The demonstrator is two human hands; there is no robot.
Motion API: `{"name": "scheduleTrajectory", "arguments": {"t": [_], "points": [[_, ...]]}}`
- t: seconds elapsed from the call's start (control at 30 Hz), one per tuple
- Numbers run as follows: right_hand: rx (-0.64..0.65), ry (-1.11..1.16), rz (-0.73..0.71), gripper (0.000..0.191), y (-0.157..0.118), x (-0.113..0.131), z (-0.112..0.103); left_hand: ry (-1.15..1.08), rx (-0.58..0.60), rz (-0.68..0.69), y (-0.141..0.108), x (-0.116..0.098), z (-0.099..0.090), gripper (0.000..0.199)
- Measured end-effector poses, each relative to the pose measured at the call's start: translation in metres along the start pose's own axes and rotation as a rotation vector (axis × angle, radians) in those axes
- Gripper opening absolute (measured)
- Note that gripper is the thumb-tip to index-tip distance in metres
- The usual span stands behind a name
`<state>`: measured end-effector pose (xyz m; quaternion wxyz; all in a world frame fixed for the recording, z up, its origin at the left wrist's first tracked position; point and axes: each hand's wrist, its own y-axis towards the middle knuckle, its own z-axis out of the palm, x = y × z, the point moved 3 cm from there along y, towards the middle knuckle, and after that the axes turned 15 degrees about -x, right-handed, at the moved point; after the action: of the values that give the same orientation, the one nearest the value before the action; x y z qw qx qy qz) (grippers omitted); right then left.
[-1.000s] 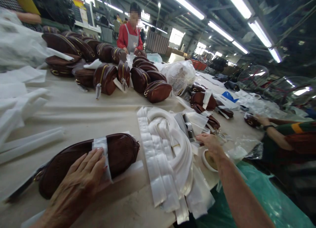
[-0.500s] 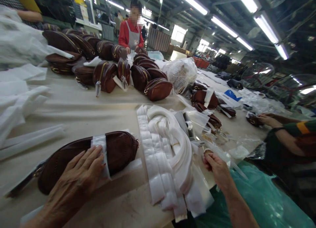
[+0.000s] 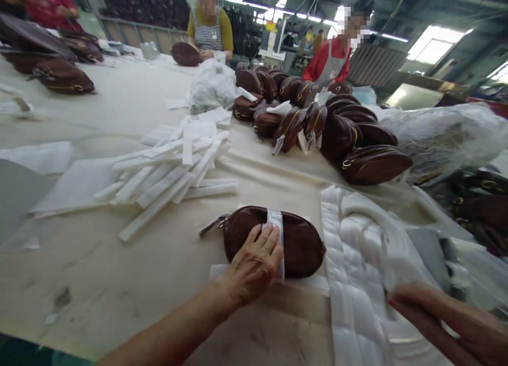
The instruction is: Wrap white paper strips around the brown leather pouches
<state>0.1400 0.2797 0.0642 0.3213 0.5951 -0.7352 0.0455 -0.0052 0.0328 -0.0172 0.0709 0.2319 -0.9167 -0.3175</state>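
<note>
A dark brown leather pouch (image 3: 304,247) lies on the table with a white wrapping strip (image 3: 275,218) around its middle. My left hand (image 3: 257,257) rests flat on the strip and the pouch, fingers stretched out. A zipper pull (image 3: 214,224) sticks out at the pouch's left end. White strips show from beneath the pouch. At the lower right, my right hand (image 3: 440,308) is blurred, its fingers closed together above a pile of white foam strips (image 3: 357,281). What the fingers hold, if anything, cannot be made out.
Loose white strips (image 3: 166,178) are scattered left of the pouch. Several brown pouches (image 3: 293,128) stand in rows at the back, beside plastic-wrapped bundles (image 3: 448,133). A person in a red top (image 3: 325,62) and one in a checked apron (image 3: 208,30) work across the table.
The view has swung left, so the pouch appears further right. My left hand stays on the strip. My right hand has come from beyond the foam pile to over its near right part.
</note>
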Motion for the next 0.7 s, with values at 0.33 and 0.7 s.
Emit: {"name": "scheduleTrajectory", "arguments": {"t": [0.33, 0.7], "points": [[0.685, -0.103, -0.518, 0.018, 0.166, 0.089, 0.154, -0.041, -0.028, -0.015, 0.0, 0.0, -0.003, 0.03], [0.673, 0.057, -0.013, 0.044, 0.203, 0.04, 0.205, -0.055, -0.084, -0.04, -0.001, 0.002, -0.001, 0.032]]}}
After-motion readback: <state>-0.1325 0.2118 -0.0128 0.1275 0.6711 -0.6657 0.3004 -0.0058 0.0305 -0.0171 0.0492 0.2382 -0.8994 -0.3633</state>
